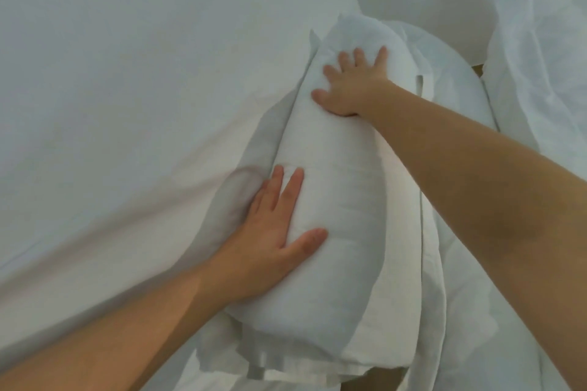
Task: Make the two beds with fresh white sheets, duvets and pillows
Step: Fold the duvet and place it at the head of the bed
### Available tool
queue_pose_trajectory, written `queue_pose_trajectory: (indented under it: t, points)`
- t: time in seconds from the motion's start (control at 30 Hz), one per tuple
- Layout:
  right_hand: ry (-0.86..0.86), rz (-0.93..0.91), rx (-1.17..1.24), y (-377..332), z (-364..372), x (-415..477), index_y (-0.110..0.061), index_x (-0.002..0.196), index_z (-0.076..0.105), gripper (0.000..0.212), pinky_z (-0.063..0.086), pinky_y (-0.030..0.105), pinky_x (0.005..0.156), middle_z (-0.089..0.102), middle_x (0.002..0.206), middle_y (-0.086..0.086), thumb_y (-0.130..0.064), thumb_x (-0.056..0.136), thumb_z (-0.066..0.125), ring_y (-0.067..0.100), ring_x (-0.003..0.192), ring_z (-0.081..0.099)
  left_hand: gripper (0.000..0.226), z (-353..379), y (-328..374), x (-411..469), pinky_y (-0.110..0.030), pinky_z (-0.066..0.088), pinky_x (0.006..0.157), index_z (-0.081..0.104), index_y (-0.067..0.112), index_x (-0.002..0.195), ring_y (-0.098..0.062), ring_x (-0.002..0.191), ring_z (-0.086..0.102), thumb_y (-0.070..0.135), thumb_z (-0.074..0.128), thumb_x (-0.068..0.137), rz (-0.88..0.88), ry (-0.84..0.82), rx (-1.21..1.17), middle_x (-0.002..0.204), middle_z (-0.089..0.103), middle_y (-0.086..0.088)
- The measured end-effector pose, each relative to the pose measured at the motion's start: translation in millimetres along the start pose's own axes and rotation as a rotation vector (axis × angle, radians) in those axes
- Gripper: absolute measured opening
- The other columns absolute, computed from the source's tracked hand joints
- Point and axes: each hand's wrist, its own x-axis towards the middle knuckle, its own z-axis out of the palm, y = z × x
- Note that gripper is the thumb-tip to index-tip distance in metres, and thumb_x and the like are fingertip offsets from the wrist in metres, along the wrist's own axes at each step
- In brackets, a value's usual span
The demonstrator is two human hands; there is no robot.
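Both forearms reach in from 6 and 4 o'clock: left hand [273, 232] flat, fingers straight, on the long white quilted duvet roll's [336, 181] 9 o'clock flank; right hand [352, 86], fingers splayed, pressing its 12 o'clock end. Smooth white bed sheet [127, 73] spreads open toward 10 o'clock.

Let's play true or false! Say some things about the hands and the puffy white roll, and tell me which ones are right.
1. The left hand and the right hand both touch the puffy white roll. True.
2. The left hand reaches farther along the roll than the right hand. False: the right hand reaches farther.
3. The right hand's fingers are spread. True.
4. The sheet beside the roll is striped blue. False: it is plain white.
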Motion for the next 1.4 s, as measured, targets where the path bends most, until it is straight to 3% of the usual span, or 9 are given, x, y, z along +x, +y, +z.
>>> queue_pose_trajectory:
  t: [0.2, 0.4, 0.5, 0.57, 0.8, 1.1, 1.23, 1.4]
  points:
    - [-0.009, 0.037, -0.011, -0.3, -5.7, 15.1, -0.021, 0.157, 0.011, 0.072, -0.009, 0.065, 0.114, -0.001, 0.165, 0.008, -0.060, 0.097, 0.018, 0.030, 0.151, -0.006, 0.088, -0.1, -3.7, 5.4, -0.022, -0.007, 0.118, -0.025, 0.060, 0.135, 0.006, 0.141, -0.023, 0.097, 0.007, 0.061, 0.015, 0.015, 0.017, 0.155, -0.027, 0.021]
    - [0.086, 0.063, -0.027, 5.8, -9.0, 21.5, -0.023, 0.156, 0.013, 0.065, -0.008, 0.064, 0.114, 0.000, 0.164, 0.009, -0.054, 0.099, 0.020, 0.031, 0.151, -0.006, 0.087, 1.4, -2.0, 4.1, -0.017, -0.009, 0.116, -0.023, 0.058, 0.136, 0.008, 0.140, -0.024, 0.096, 0.007, 0.064, 0.027, 0.028, 0.009, 0.155, -0.026, 0.023]
    - [0.012, 0.078, -0.019, -0.3, -12.8, 30.2, -0.025, 0.157, 0.009, 0.064, -0.008, 0.066, 0.114, -0.003, 0.164, 0.010, -0.050, 0.099, 0.022, 0.034, 0.150, -0.007, 0.084, 1.1, -2.8, -1.1, -0.017, -0.009, 0.115, -0.025, 0.059, 0.134, 0.009, 0.139, -0.025, 0.095, 0.005, 0.064, 0.011, 0.033, 0.011, 0.154, -0.027, 0.025]
    - [0.053, 0.082, -0.046, -1.0, -16.9, 37.8, -0.025, 0.157, 0.007, 0.063, -0.008, 0.066, 0.114, -0.003, 0.164, 0.008, -0.048, 0.100, 0.020, 0.032, 0.150, -0.007, 0.084, 0.5, -1.8, -0.6, -0.018, -0.009, 0.116, -0.024, 0.059, 0.134, 0.010, 0.139, -0.025, 0.095, 0.005, 0.064, 0.011, 0.033, 0.013, 0.153, -0.027, 0.026]
    - [-0.009, 0.165, 0.001, 12.3, -13.0, 49.4, -0.020, 0.156, 0.014, 0.066, -0.006, 0.066, 0.114, 0.000, 0.164, 0.010, -0.045, 0.097, 0.027, 0.032, 0.150, -0.004, 0.083, 3.0, -0.5, 2.7, -0.022, -0.005, 0.118, -0.021, 0.059, 0.137, 0.009, 0.140, -0.022, 0.094, 0.006, 0.067, 0.031, 0.049, 0.012, 0.155, -0.024, 0.027]
    - [-0.033, 0.102, 0.021, 8.2, -0.4, 51.6, -0.028, 0.156, 0.015, 0.068, -0.007, 0.068, 0.112, -0.001, 0.164, 0.008, -0.062, 0.096, 0.018, 0.033, 0.150, -0.007, 0.085, 2.0, -1.8, 1.2, -0.013, -0.009, 0.115, -0.018, 0.055, 0.139, 0.010, 0.140, -0.022, 0.094, 0.005, 0.067, 0.027, 0.058, 0.010, 0.154, -0.023, 0.028]
    - [0.157, 0.055, 0.007, 9.8, -4.8, 48.2, -0.034, 0.156, 0.007, 0.070, -0.009, 0.068, 0.112, -0.008, 0.164, 0.003, -0.067, 0.095, 0.017, 0.034, 0.149, -0.013, 0.080, 2.2, -1.6, 0.6, -0.015, -0.008, 0.116, -0.020, 0.060, 0.137, 0.010, 0.140, -0.021, 0.093, 0.006, 0.069, 0.038, 0.064, 0.010, 0.154, -0.023, 0.029]
    - [-0.006, 0.078, 0.134, 17.7, 30.0, 44.3, -0.034, 0.156, 0.009, 0.071, -0.012, 0.067, 0.111, -0.009, 0.164, 0.003, -0.068, 0.094, 0.015, 0.032, 0.149, -0.015, 0.080, 2.1, -4.4, 1.1, -0.013, -0.007, 0.115, -0.018, 0.061, 0.137, 0.012, 0.140, -0.019, 0.093, 0.005, 0.068, 0.028, 0.044, 0.041, 0.153, -0.021, 0.031]
